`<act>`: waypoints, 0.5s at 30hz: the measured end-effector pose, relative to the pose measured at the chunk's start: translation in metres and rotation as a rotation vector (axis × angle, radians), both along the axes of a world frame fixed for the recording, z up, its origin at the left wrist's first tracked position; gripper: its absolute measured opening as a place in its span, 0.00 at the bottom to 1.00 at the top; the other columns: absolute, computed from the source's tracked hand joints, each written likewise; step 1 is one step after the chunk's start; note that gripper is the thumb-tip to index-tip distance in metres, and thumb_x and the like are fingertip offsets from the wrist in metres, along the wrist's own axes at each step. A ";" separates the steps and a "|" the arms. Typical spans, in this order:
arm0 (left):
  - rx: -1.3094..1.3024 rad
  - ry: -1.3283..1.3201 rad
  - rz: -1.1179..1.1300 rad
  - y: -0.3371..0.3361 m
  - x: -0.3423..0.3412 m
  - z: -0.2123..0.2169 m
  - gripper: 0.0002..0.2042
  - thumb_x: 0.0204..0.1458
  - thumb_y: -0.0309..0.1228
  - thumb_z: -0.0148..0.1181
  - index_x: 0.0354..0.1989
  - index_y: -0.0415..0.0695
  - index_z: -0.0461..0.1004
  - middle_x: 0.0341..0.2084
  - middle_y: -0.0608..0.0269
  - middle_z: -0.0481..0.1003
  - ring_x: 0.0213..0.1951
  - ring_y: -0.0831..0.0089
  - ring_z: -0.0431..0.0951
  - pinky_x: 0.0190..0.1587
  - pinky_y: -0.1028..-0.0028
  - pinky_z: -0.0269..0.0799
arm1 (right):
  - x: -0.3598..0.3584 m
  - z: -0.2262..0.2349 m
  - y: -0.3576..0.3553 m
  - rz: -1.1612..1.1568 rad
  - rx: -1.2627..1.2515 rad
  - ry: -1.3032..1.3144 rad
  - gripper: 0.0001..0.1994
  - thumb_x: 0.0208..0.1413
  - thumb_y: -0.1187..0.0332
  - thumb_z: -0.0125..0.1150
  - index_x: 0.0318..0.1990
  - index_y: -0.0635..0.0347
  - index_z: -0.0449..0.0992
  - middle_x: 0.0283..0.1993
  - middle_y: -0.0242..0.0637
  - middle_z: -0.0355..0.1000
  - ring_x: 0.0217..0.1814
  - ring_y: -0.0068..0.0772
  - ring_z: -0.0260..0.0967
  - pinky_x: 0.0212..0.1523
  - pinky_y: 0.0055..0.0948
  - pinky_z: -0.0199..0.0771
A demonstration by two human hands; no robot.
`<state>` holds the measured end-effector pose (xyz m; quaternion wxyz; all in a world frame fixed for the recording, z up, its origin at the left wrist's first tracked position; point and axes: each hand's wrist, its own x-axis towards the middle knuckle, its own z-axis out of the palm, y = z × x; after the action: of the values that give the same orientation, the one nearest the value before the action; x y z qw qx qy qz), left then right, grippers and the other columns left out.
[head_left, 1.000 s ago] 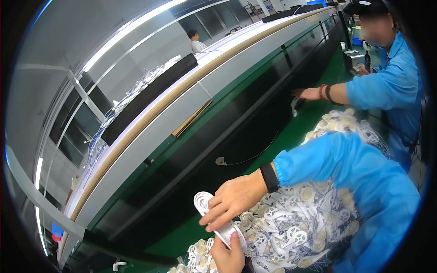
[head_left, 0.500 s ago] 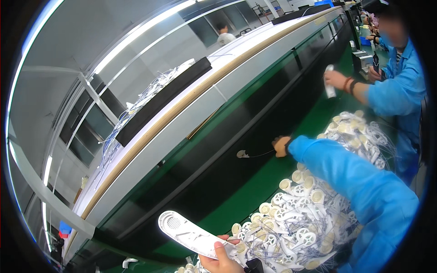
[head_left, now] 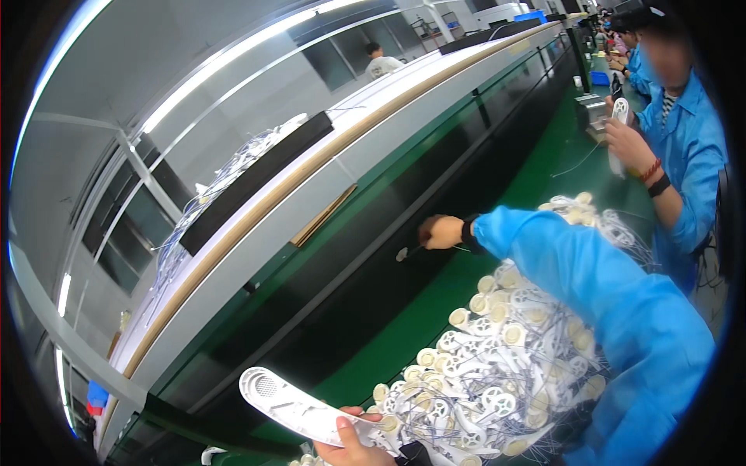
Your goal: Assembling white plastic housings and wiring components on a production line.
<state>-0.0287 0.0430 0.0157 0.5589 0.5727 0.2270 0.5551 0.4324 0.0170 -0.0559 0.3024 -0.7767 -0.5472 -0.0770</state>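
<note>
My left hand [head_left: 353, 443] is closed around a white, curved plastic handset shell [head_left: 299, 400], its hollow inside facing up and a round perforated grille at the far end. My right hand [head_left: 441, 233] reaches out over the black conveyor belt [head_left: 342, 291], fingers drawn together and their tips dark and blurred. Just left of these fingers is a small pale disc-shaped part [head_left: 402, 255] with a thin wire. A bit of wire also shows beneath the right wrist, so the fingers seem to pinch the wire; the exact contact is blurred.
A large heap of white wired parts with cream discs [head_left: 497, 349] lies before me. At the right, a co-worker in blue [head_left: 684, 155] holds a white shell [head_left: 619, 116]. Beyond the belt, a raised shelf [head_left: 373, 109] carries a black bar [head_left: 264, 179] and bundled wires.
My right hand has moved left, closer to the disc part on the belt. The left hand still holds the shell. The co-worker has drawn their shell nearer to their body. The view has shifted slightly.
</note>
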 end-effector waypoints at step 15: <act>0.025 -0.021 -0.056 -0.004 -0.009 0.003 0.13 0.59 0.30 0.53 0.44 0.30 0.67 0.31 0.51 0.76 0.24 0.66 0.76 0.29 0.70 0.74 | -0.208 0.137 -0.168 0.643 -0.436 0.612 0.11 0.55 0.74 0.53 0.44 0.66 0.74 0.19 0.25 0.68 0.22 0.14 0.61 0.23 0.22 0.61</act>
<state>-0.0382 0.0386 0.0190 0.5694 0.5799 0.1983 0.5479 0.2249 -0.1512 0.0810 0.2883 -0.6006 -0.6485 0.3682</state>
